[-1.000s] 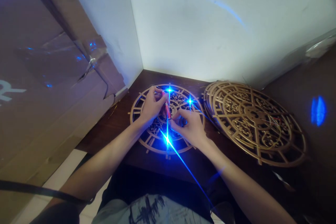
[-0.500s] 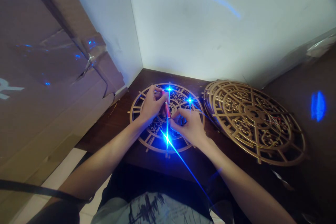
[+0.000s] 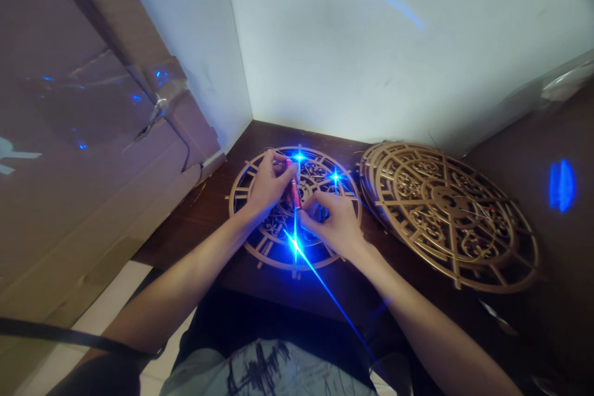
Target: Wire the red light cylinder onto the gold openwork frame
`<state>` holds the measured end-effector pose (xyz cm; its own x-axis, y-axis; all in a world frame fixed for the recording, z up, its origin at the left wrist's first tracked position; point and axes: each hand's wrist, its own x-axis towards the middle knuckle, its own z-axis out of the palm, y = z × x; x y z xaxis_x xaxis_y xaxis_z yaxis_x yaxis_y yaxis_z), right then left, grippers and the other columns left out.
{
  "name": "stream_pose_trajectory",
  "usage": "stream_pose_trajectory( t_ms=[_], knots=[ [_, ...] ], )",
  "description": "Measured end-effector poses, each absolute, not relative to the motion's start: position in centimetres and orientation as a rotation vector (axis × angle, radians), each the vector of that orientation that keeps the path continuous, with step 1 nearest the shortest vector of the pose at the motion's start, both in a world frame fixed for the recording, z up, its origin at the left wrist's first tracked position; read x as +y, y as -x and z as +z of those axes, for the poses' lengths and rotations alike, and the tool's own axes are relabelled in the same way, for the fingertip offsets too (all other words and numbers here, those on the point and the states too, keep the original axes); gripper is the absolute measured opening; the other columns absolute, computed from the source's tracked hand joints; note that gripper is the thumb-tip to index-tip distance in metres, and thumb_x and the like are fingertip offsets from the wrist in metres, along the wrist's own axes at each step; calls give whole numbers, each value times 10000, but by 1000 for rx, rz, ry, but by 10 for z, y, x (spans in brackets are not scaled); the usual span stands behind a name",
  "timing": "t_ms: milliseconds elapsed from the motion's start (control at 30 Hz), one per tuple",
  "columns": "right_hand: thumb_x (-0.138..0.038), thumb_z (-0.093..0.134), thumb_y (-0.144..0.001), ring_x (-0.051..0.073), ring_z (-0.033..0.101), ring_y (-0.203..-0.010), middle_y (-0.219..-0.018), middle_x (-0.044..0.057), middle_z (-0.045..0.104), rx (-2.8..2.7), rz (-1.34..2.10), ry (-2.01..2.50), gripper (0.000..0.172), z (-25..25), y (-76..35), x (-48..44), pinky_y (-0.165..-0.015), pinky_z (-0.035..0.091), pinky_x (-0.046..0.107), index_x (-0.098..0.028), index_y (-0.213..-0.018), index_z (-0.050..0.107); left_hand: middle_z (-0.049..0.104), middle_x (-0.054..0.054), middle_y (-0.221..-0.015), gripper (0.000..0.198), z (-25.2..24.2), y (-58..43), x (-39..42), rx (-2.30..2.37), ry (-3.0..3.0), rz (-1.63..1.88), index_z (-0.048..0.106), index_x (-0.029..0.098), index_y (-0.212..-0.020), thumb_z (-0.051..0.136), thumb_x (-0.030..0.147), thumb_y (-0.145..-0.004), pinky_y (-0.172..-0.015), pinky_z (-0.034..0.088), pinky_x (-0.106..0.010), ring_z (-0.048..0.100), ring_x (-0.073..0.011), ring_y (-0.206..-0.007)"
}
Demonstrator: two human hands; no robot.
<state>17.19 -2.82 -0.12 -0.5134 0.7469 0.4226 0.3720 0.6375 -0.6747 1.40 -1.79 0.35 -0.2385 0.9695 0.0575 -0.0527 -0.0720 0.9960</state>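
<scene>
Both hands meet over a round, bronze-coloured openwork disc (image 3: pixel 241 236) that lies flat on the dark wooden surface. My left hand (image 3: pixel 269 184) is closed, its thumb and fingers pinching the upper end of a slim red cylinder (image 3: pixel 295 190) with silvery bands. At the cylinder's lower end my right hand (image 3: pixel 331 219) is closed too, thumb and fingertips pressed together on it. Bright blue lights (image 3: pixel 296 245) glow on the disc near the hands, the strongest just below the cylinder. Fingers hide part of the cylinder and the disc's centre.
Several similar openwork discs (image 3: pixel 417 226) are stacked to the right, with thin wires on top. A big cardboard box (image 3: pixel 116 154) stands along the left. White wall panels (image 3: pixel 348 62) rise behind the dark surface (image 3: pixel 176 232). A black cable or strap (image 3: pixel 60 331) crosses the lower left.
</scene>
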Motion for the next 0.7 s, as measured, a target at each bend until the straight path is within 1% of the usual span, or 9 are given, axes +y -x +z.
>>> stream_pose_trajectory(
  t_ms=[567, 700],
  knots=[
    [-206, 614, -756, 104, 576, -640, -663, -36, 625, -2176, 702, 878, 35, 0, -173, -29, -642, 408, 226, -187, -728, 609, 571, 61, -592, 253, 1, -13, -18, 1333, -1136, 1471, 387, 189, -845, 620, 247, -765, -342, 374, -132, 504, -49, -361],
    [-200, 608, -760, 107, 577, -643, -670, -30, 623, -2177, 717, 864, 31, 0, -173, -29, -649, 414, 230, -184, -734, 609, 563, 66, -587, 253, 1, -13, -18, 1324, -1128, 1461, 381, 194, -850, 613, 253, -767, -332, 370, -142, 497, -56, -354]
  ],
)
